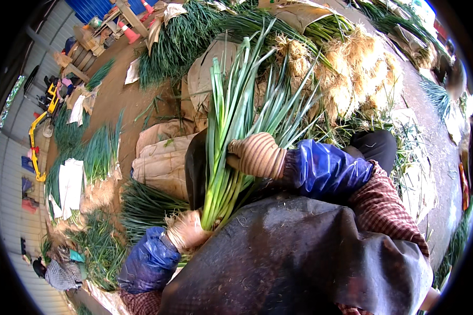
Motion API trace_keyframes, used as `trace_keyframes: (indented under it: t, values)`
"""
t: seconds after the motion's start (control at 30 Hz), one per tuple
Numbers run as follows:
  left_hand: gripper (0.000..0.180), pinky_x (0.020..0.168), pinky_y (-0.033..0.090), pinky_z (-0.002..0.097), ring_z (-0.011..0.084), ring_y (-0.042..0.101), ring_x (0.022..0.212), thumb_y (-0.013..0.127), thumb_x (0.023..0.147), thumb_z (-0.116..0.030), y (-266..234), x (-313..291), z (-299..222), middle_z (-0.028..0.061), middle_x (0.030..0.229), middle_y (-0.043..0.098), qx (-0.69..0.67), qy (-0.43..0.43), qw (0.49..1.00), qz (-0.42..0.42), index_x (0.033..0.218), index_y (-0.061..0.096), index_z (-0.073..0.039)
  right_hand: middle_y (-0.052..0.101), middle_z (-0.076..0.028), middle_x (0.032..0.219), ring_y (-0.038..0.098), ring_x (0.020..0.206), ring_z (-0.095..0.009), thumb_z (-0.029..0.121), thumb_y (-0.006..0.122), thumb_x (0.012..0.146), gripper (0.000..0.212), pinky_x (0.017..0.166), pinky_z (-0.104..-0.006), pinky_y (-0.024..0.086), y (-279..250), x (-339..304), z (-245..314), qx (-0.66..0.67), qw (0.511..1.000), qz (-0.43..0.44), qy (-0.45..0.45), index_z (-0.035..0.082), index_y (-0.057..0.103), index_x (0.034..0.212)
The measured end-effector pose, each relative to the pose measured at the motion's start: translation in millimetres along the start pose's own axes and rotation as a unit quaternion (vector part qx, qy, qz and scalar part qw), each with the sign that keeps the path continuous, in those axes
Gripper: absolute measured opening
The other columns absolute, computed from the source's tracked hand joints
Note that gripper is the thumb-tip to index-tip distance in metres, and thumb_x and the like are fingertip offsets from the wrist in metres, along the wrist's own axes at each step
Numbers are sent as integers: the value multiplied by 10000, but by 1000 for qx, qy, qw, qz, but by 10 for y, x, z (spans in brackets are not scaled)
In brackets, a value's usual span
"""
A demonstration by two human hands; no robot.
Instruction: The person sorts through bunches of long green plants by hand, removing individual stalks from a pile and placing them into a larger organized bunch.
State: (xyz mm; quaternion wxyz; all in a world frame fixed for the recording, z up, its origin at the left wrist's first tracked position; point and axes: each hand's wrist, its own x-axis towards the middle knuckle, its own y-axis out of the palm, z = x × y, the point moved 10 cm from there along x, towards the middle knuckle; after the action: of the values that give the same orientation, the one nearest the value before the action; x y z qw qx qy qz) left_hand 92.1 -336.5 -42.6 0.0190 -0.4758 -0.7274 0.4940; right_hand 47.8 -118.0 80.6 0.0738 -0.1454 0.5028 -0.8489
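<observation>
A bunch of green onions [222,184] stands upright over my lap, its long green leaves fanning out away from me. My left hand [188,231], in a pale glove, is closed around the lower end of the bunch. Higher up, my right hand [258,155], in a beige striped glove, is curled with its fingers against the stalks; its fingertips are partly hidden behind the glove's back. More green onion leaves [284,113] spread just beyond my right hand. A dark apron [299,252] covers my lap, and blue sleeve covers [328,168] wrap my forearms.
Large piles of green onions lie ahead, some with tan roots [360,73] turned toward me. Folded brown sacking [165,155] lies to the left, near more onion bundles [101,157]. Another person [63,273] is at the lower left. An orange cone [129,32] stands far off.
</observation>
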Motion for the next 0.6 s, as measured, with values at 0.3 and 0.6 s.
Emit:
trace_keyframes:
  t: [0.3, 0.6]
  values:
    - [723, 754, 528, 462, 384, 660, 849, 592, 829, -527, -41, -478, 12, 253, 902, 664, 169, -160, 971, 61, 1227, 502, 69, 655, -73, 737, 579, 587, -181, 320, 580, 915, 237, 583, -328, 517, -680, -807, -2948, -42, 915, -144, 374, 111, 691, 921]
    - [674, 868, 481, 481, 377, 648, 938, 632, 791, -462, -211, -640, -21, 228, 974, 670, 219, -218, 948, 72, 1231, 490, 28, 577, 24, 605, 397, 404, -83, 77, 644, 842, 502, 357, -208, 332, -1058, -876, -925, 5, 988, -151, 18, 113, 549, 1334]
